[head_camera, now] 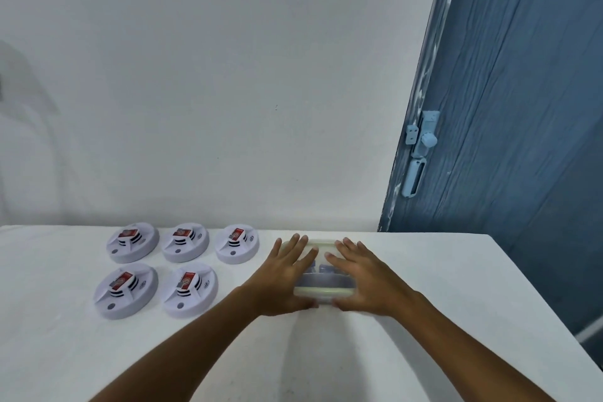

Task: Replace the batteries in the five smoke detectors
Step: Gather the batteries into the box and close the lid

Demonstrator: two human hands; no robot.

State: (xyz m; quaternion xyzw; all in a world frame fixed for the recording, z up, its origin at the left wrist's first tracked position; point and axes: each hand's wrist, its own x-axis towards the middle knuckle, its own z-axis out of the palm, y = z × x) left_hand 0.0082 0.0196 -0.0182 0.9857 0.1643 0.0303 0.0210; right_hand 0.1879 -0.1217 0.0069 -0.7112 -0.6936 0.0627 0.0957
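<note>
- A clear plastic container (323, 284) with a pale lid is seen on a white table (440, 320), framed on both sides by two bare hands.
- The left hand (284, 277) is laid against the container's left side, fingers straight and spread over the lid, thumb low along the near edge; nothing is gripped yet.
- The right hand (362, 281) mirrors it on the right side, fingers straight over the lid, thumb at the near lower corner.
- Dim bluish shapes are seen through the lid between the two hands; they may be the fresh batteries, but this cannot be told for certain.
- The step in hand is judged to be opening the container or drawing it closer. The base is best steadied with one hand while the lid edge is lifted with the other, kept level so nothing spills.
- To the left of the left hand, five white smoke detectors lie on the table, three in a far row and two in a nearer row.
- The nearest detector (190, 290) lies just beyond the left wrist; each one shows a red-labelled block on its raised middle.
- No detector has been touched; the task is judged barely begun.
- A white wall stands beyond the hands, and a blue door (522, 108) with a pale latch (421, 147) lies past the right hand.
- Nothing stands between the hands and the container.
</note>
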